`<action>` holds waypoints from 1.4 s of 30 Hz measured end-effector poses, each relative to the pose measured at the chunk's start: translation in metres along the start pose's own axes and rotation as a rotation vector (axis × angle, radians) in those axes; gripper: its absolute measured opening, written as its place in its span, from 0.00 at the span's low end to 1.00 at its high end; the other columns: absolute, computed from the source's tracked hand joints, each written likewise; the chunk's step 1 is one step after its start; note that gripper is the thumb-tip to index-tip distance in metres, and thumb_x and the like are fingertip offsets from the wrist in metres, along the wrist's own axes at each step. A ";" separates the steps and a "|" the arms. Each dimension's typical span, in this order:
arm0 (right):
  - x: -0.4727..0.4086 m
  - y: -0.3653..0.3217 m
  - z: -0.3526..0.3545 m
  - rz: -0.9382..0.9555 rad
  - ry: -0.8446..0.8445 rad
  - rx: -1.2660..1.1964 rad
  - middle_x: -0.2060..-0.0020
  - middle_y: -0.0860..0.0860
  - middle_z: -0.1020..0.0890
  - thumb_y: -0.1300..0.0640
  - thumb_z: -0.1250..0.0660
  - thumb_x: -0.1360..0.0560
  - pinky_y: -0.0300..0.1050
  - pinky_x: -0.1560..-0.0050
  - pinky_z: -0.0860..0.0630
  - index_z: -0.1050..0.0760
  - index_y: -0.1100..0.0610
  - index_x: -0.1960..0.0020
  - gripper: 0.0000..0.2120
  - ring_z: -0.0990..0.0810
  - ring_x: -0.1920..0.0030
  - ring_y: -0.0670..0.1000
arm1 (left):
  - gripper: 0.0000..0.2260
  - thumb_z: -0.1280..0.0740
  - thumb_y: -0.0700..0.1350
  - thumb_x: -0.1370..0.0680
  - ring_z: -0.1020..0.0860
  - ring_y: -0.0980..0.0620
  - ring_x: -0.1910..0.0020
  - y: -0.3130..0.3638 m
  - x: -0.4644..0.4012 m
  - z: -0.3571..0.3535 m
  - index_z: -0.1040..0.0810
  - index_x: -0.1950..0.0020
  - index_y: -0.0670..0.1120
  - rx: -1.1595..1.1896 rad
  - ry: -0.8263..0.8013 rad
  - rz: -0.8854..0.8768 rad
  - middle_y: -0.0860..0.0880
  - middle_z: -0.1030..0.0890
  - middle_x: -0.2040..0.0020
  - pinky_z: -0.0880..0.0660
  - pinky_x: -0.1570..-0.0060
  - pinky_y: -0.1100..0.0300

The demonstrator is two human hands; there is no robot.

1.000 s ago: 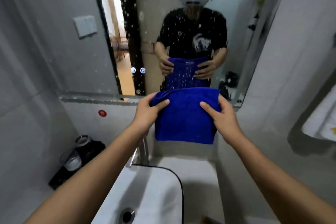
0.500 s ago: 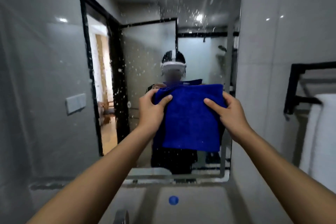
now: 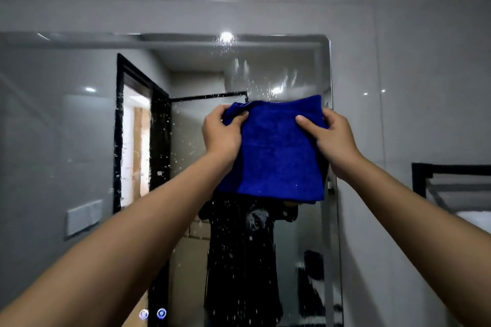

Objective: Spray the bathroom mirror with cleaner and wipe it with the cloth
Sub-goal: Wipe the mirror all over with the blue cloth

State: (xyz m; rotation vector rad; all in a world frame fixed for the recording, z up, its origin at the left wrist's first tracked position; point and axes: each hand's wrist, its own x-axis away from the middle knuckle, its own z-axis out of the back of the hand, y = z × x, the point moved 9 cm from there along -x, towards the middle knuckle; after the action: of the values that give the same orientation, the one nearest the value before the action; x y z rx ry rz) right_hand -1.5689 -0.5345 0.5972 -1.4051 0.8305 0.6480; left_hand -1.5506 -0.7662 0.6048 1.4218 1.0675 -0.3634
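Observation:
A folded blue cloth (image 3: 276,151) hangs in front of the upper right part of the bathroom mirror (image 3: 79,119). My left hand (image 3: 220,135) pinches its top left corner, thumb over the front. My right hand (image 3: 332,138) grips its top right edge the same way. White droplets and streaks of cleaner speckle the glass above, left of and below the cloth. Whether the cloth touches the glass I cannot tell. No spray bottle is in view.
The mirror's right edge (image 3: 332,220) meets a grey tiled wall (image 3: 411,74). A black towel rack (image 3: 451,175) with a white towel (image 3: 475,220) hangs at the far right. Two small lit touch buttons (image 3: 152,314) glow at the mirror's bottom.
Both hands have lifted the cloth from above the sink up to the upper right of the mirror. My view has tilted upward, so the sink and tap have dropped out of sight.

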 end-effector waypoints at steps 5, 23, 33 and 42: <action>-0.035 -0.019 0.008 0.040 0.046 0.005 0.49 0.50 0.17 0.52 0.30 0.24 0.48 0.52 0.18 0.23 0.55 0.42 0.13 0.17 0.50 0.51 | 0.03 0.32 0.44 0.22 0.22 0.56 0.54 0.025 -0.031 -0.017 0.21 0.49 0.49 -0.049 0.016 -0.135 0.54 0.20 0.54 0.26 0.53 0.62; -0.174 -0.084 0.016 0.244 0.289 0.206 0.59 0.56 0.18 0.46 0.31 0.24 0.48 0.60 0.27 0.22 0.66 0.53 0.20 0.23 0.60 0.52 | 0.06 0.39 0.44 0.20 0.24 0.47 0.48 0.103 -0.146 -0.062 0.24 0.46 0.50 -0.304 0.222 -0.386 0.50 0.22 0.45 0.28 0.42 0.52; -0.180 -0.095 0.011 0.480 0.592 0.714 0.40 0.56 0.30 0.49 0.31 0.24 0.46 0.51 0.29 0.32 0.57 0.38 0.20 0.29 0.45 0.53 | 0.18 0.38 0.39 0.22 0.38 0.48 0.36 0.106 -0.142 -0.080 0.33 0.36 0.55 -0.691 0.472 -0.652 0.47 0.37 0.35 0.43 0.43 0.59; -0.164 -0.111 -0.046 1.037 0.493 1.288 0.56 0.57 0.22 0.65 0.35 0.28 0.52 0.60 0.28 0.24 0.61 0.56 0.03 0.24 0.53 0.60 | 0.05 0.34 0.37 0.30 0.27 0.43 0.51 0.119 -0.114 -0.140 0.23 0.54 0.41 -1.086 0.233 -1.479 0.43 0.23 0.52 0.28 0.55 0.51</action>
State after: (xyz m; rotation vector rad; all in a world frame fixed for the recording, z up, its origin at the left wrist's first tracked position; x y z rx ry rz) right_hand -1.5783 -0.5752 0.7959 0.1560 1.9297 0.3219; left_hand -1.5714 -0.6605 0.7923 -0.4743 1.9458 -0.5024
